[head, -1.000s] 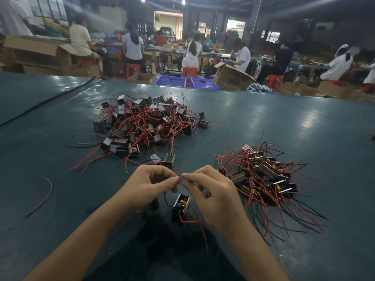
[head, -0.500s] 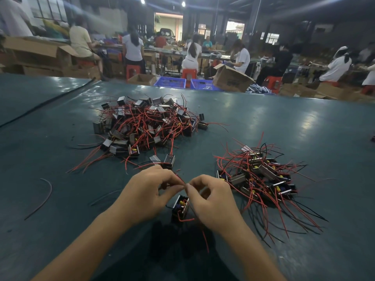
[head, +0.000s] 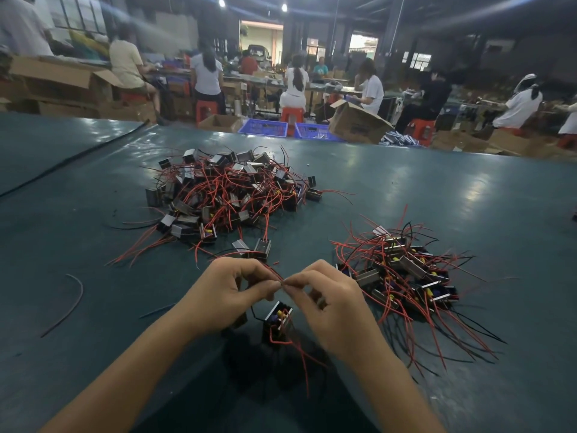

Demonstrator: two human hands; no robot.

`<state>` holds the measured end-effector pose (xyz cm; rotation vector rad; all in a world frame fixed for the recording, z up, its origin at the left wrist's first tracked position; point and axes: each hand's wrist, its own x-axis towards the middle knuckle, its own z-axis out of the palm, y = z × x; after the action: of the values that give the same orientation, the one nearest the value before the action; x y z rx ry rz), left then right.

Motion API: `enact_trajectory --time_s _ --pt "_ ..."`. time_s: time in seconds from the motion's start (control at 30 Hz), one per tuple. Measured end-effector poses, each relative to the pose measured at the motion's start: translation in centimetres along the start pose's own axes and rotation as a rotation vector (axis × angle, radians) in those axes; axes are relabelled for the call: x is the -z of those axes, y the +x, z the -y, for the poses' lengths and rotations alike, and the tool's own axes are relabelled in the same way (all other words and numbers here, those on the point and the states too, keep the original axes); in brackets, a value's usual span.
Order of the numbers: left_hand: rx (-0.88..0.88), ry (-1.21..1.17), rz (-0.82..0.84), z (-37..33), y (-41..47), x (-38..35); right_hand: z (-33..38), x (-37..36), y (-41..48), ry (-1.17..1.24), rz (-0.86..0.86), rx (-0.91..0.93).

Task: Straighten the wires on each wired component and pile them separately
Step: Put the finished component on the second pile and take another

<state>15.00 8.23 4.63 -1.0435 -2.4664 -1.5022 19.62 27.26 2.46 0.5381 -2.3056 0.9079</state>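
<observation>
A small black wired component (head: 277, 323) with yellow and blue parts hangs just below my two hands, above the green table (head: 468, 189). My left hand (head: 224, 295) and my right hand (head: 331, 304) meet fingertip to fingertip and both pinch one of its red wires (head: 276, 273) between thumb and forefinger. More red wire trails down under the component. A big tangled heap of components (head: 231, 189) lies at the far left. A smaller pile (head: 406, 276) with wires fanned toward me lies to the right.
Two loose components (head: 253, 246) lie just beyond my hands. A stray dark wire (head: 70, 303) lies on the table at the left, a short one (head: 156, 310) nearer my left wrist. Beyond the table's far edge are cardboard boxes (head: 356, 123), blue crates (head: 265, 128) and seated workers.
My hands have lifted slightly and stay closed together at the fingertips. The pinched wire is now red rather than the dark one held a second ago. The component hangs in about the same spot.
</observation>
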Motion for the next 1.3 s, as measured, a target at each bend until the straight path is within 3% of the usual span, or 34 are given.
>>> enact_trajectory --time_s 0.13,0.27,0.4,0.5,0.57,0.63,0.77,0.83,1.1,1.2,1.3 --pt "0.069 -0.118 0.066 -0.2 0.0 0.0 0.2 0.2 0.0 -0.055 -0.028 0.077" --pt "0.079 -0.15 0.085 0.2 0.1 0.0 0.5 0.1 -0.1 -0.078 0.024 -0.005" --pt "-0.197 0.287 -0.059 0.4 -0.2 -0.3 1.5 -0.7 0.2 0.165 0.137 -0.432" --pt "-0.404 0.531 -0.034 0.1 -0.3 -0.5 2.1 -0.3 0.7 0.796 0.224 -1.047" --pt "-0.402 0.508 -0.047 0.1 -0.2 -0.5 2.1 0.1 0.8 1.044 0.231 -1.199" --pt "-0.289 0.357 -0.096 0.0 -0.3 -0.4 2.1 -0.1 0.9 0.959 0.167 -1.026" --pt "-0.076 0.104 -0.124 0.0 -0.1 0.1 0.9 -0.4 0.2 0.176 -0.004 -0.222" --pt "-0.042 0.061 -0.062 -0.2 -0.1 0.1 0.4 -0.2 0.0 0.023 -0.005 -0.056" --pt "0.066 -0.158 0.081 -0.9 0.0 0.6 0.3 0.3 0.1 -0.031 -0.067 0.127" --pt "0.063 -0.131 0.089 -0.7 0.0 0.5 0.7 0.2 0.0 0.012 -0.032 0.057" --pt "-0.027 0.057 0.016 -0.3 -0.2 0.2 0.9 -0.1 0.0 0.042 -0.015 -0.077"
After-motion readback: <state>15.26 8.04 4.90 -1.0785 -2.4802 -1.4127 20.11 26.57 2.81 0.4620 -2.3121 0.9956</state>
